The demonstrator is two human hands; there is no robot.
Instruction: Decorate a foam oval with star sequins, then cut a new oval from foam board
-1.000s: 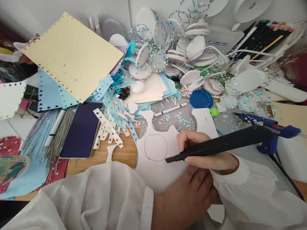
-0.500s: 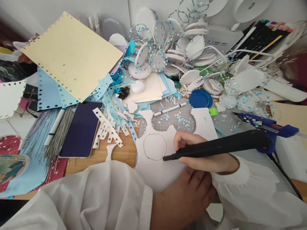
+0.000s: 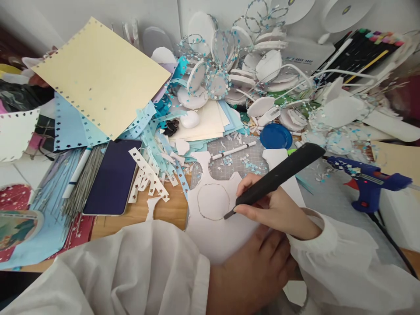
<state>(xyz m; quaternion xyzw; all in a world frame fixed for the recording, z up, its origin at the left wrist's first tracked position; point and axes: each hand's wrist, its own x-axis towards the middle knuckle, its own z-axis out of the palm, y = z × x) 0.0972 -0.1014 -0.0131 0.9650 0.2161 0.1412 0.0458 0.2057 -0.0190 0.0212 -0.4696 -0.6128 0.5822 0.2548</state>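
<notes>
Over the middle of the worktop (image 3: 172,210), a white foam sheet (image 3: 219,236) lies partly on a grey cutting mat (image 3: 223,164), its far edge scooped out in curves. A drawn circle (image 3: 214,201) shows near its left side. The right hand (image 3: 275,208) pinches a black craft knife (image 3: 278,177) between thumb and fingers, the handle slanting up to the right and the tip at the lower right of the circle's line. Below it, the left hand (image 3: 252,269) lies back upward over the near part of the sheet, fingers side by side; their ends are partly hidden, so whether they grip anything cannot be told.

Beyond the sheet, a white pen (image 3: 233,150) rests on the mat, with a blue round lid (image 3: 276,136) to its right. Farther right is a blue glue gun (image 3: 370,175). On the left, a dark-screened phone (image 3: 112,177) lies beside star-punched paper strips (image 3: 149,175), and a cream punched sheet (image 3: 101,78) sits behind it. White discs (image 3: 269,65) crowd the back, among wire loops dotted with blue and white bits.
</notes>
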